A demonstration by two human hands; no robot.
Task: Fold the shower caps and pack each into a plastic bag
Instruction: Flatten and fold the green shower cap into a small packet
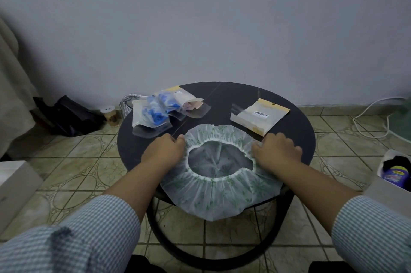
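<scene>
A white shower cap with green print (218, 195) lies spread, opening upward, on the near half of a round black table (293, 130); its near edge hangs over the rim. My left hand (165, 150) grips the cap's left side with curled fingers. My right hand (277, 150) grips its right side the same way. A stack of flat plastic bags with a barcode label (259, 116) lies at the back right of the table. Several bags packed with blue and pale caps (162, 110) lie at the back left.
A grey wall stands just behind the table. On the tiled floor lie a black bag (66, 117) at the left, a white box (13, 186) near left, a white box with a dark jar (394, 174) at right, and a white cable (367, 117).
</scene>
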